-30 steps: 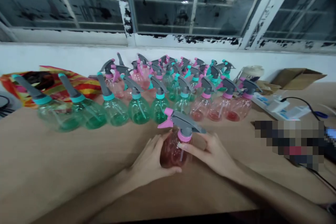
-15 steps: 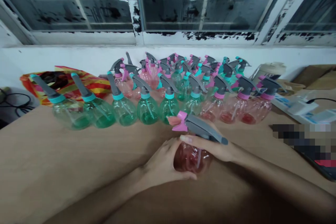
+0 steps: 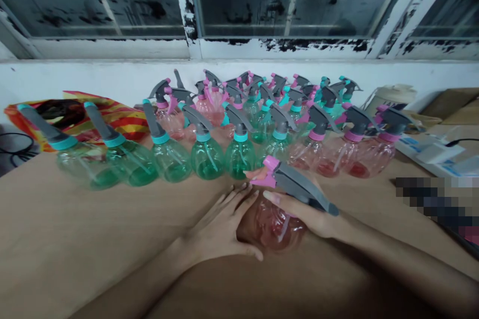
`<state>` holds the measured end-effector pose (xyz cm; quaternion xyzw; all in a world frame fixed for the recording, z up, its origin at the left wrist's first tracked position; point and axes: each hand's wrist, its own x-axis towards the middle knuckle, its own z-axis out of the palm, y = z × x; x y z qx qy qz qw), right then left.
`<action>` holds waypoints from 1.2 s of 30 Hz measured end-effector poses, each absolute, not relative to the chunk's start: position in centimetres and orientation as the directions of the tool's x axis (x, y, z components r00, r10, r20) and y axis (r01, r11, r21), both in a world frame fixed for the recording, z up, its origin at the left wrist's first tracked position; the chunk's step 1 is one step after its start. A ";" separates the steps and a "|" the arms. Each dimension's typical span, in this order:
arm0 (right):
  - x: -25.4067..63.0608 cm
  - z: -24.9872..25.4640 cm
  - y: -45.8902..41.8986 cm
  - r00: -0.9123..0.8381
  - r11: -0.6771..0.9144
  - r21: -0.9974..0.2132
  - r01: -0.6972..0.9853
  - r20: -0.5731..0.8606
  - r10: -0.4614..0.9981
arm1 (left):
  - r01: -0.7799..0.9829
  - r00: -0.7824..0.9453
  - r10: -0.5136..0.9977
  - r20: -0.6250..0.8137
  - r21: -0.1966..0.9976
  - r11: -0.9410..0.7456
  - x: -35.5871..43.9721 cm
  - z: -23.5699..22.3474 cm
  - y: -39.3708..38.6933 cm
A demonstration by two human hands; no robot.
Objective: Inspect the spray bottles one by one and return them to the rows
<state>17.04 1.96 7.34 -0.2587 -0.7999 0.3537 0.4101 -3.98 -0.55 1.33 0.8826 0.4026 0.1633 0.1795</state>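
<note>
A clear pink spray bottle [image 3: 279, 232] with a grey and pink trigger head stands on the table in front of me. My right hand [image 3: 312, 212] is wrapped around its neck, just under the head, with the fingertips showing past the pink nozzle end. To the left of the bottle is my left hand [image 3: 224, 227], its fingers spread and thumb apart, beside the body with a small gap. Behind it runs a front row of bottles, green ones such as this green spray bottle [image 3: 207, 164] at left and middle, and pink ones like this pink spray bottle [image 3: 357, 162] at right.
More spray bottles crowd behind the front row, near the white wall. A red and yellow plastic bag [image 3: 130, 122] lies at the back left. On the right are a white power strip [image 3: 422, 157], a cardboard box [image 3: 454, 104] and a pixelated dark object [image 3: 430, 202].
My left hand has come away from the pink bottle to the left, and its fingers have spread. The right hand keeps its hold. The camera view has shifted slightly.
</note>
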 end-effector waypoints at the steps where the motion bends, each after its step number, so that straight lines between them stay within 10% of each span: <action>1: 17.0 7.4 1.9 -0.526 0.618 -0.776 0.122 0.478 0.704 | 0.664 0.624 0.768 0.142 0.422 -0.617 -4.1 1.3 -0.5; 36: 16.6 7.5 1.5 -0.426 0.619 -0.774 0.133 0.519 0.741 | 0.774 0.585 0.802 0.121 0.214 -0.596 -4.7 1.0 -0.2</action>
